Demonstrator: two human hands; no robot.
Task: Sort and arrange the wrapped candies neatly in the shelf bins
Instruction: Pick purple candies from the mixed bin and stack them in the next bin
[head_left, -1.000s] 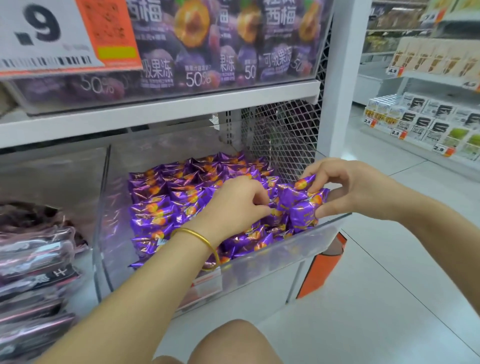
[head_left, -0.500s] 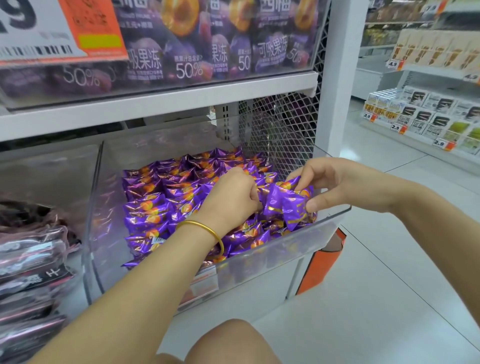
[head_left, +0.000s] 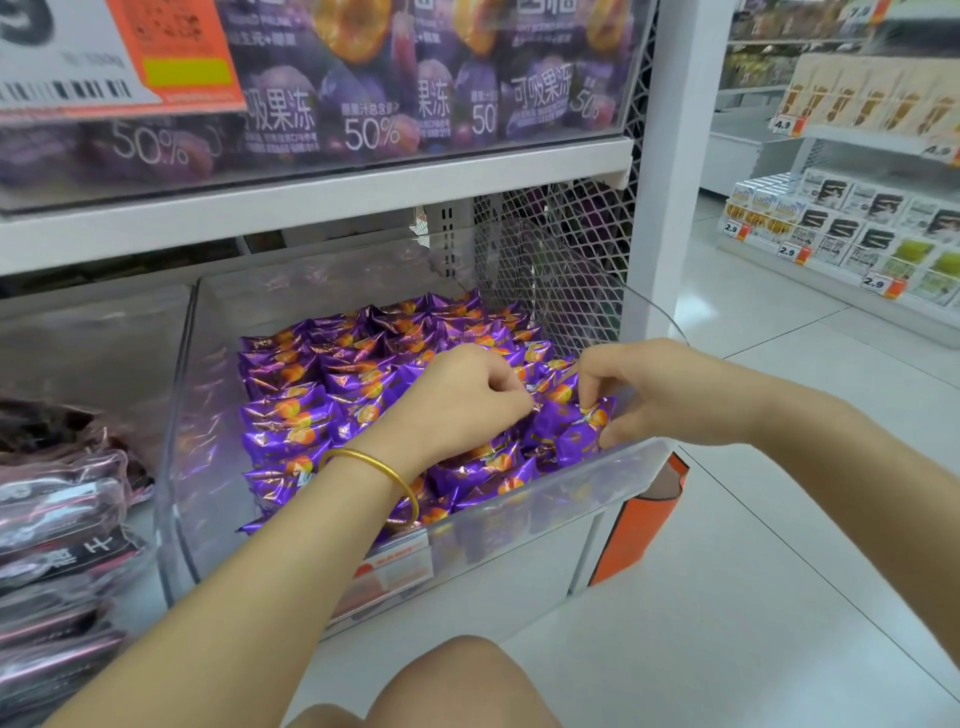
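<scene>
Purple candies (head_left: 570, 432) sit lower than before, at bin (head_left: 188, 415) 4 o'clock; left hand (head_left: 457, 402) and right hand (head_left: 655, 394) pinch them; nearly placed.

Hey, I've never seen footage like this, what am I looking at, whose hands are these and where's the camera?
No machine here: the picture comes from a camera worn on a person's head, looking down at their bare hands. A clear plastic shelf bin holds rows of purple foil-wrapped candies. The right hand pinches one purple wrapped candy at the bin's front right corner. The left hand, wearing a gold bangle, has curled fingers beside it; whether it grips anything is unclear. Dark pink packets lie in the neighbouring bin.
</scene>
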